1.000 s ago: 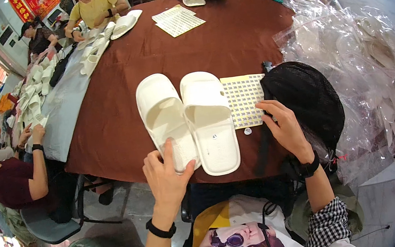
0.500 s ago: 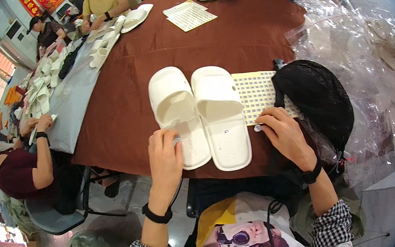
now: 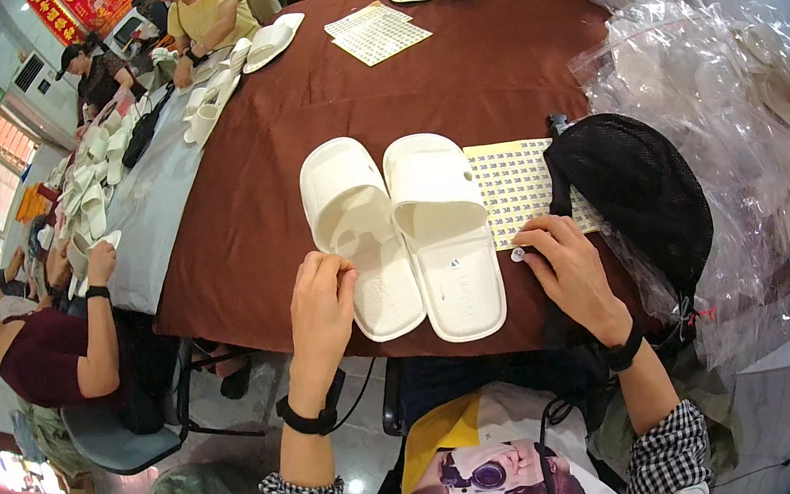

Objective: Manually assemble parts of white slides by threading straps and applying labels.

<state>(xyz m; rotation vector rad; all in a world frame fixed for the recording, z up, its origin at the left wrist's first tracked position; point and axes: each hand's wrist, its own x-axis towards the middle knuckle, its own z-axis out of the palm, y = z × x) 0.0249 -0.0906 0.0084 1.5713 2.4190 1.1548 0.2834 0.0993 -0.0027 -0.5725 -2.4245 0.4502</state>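
Two white slide slippers lie side by side on the brown-covered table, toes away from me. My left hand (image 3: 321, 298) is at the outer edge of the left slipper (image 3: 384, 294), thumb and fingers pinched together; whatever is between them is hidden. The right slipper (image 3: 463, 298) has a small sticker-like mark (image 3: 455, 264) on its insole. Beside it, my right hand (image 3: 567, 263) is closed, with a small round whitish piece (image 3: 517, 254) at its fingertips. That hand rests by the near edge of a yellowish sheet of printed labels (image 3: 514, 185).
A black mesh cap (image 3: 633, 203) overlaps the label sheet. Clear plastic bags (image 3: 730, 149) pile up on the right. More label sheets (image 3: 382, 34) lie at the far side. Several people work around the table, with white slippers (image 3: 91, 204) heaped at left.
My left hand has drawn slightly back and down from over the left slipper's insole to its edge. The right hand stays almost in place. At left, a co-worker's hands lift a slipper.
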